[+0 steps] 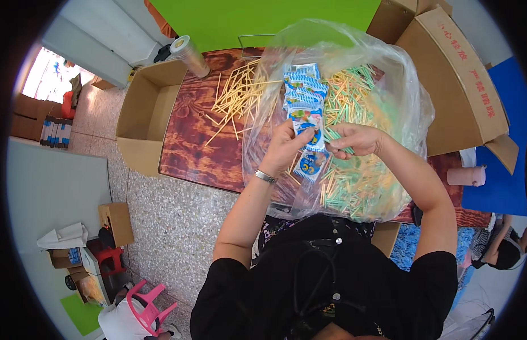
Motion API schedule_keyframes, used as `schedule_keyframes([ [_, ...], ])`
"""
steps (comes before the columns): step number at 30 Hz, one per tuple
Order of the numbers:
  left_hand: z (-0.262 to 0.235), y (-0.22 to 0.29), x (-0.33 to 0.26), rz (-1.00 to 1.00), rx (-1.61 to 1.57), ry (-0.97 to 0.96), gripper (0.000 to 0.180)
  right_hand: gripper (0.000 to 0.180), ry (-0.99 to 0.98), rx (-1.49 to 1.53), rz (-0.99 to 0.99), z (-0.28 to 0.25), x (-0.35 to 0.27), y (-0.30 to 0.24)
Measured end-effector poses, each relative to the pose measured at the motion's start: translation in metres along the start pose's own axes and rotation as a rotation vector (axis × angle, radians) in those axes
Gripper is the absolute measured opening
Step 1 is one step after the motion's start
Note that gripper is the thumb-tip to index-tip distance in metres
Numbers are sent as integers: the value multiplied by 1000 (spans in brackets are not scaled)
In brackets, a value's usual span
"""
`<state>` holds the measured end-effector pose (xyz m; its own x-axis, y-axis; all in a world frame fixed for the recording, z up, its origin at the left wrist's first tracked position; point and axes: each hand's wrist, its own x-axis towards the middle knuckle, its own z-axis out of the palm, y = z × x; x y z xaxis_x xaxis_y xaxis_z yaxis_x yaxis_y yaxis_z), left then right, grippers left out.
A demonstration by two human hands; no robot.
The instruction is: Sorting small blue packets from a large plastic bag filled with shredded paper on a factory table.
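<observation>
My left hand [285, 148] is closed on a blue and white packet [302, 115], thumb across its front. Between the fingers of my right hand [358, 140] are a few thin green sticks [333, 135], held right beside that packet. More packets of the same kind [304, 85] lie in an overlapping row just beyond, and another packet [310, 166] is below my left hand. A heap of green, orange and pale sticks [345, 195] spreads over a large clear plastic bag [399, 76]. Plain yellow sticks [240, 93] are scattered to the left.
The dark red wood-grain table [189, 139] carries a clear tape roll stack [191, 55] at its far left. An open cardboard box [143, 150] stands left, a larger one [445, 85] right. A pink cup [466, 176] is at right. Other people [116, 322] are at the edges.
</observation>
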<state>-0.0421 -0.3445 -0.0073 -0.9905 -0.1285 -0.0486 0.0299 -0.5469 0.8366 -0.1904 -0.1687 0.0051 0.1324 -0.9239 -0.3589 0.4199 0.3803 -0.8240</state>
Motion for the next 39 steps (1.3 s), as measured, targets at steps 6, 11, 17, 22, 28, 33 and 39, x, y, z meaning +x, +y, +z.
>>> schedule_keyframes([
  [6,-35,-3,-22,196,477,294,18,26,196,-83,210,23,12,-22],
  [11,-50,-7,-30,325,373,498,8,21,88,-1636,222,24,66,-23],
  [17,-61,-23,-32,359,523,531,15,12,393,-2061,556,58,142,39],
  [22,-47,-20,-29,459,537,492,15,56,338,-2069,624,34,133,54],
  [28,-50,-12,-38,631,929,513,17,22,217,-1660,161,51,41,-75],
  [33,-35,-7,-32,714,1055,512,21,24,191,-1419,-85,74,11,-120],
  [39,-34,-12,-29,711,1105,471,30,23,177,-1617,-35,77,20,-119],
])
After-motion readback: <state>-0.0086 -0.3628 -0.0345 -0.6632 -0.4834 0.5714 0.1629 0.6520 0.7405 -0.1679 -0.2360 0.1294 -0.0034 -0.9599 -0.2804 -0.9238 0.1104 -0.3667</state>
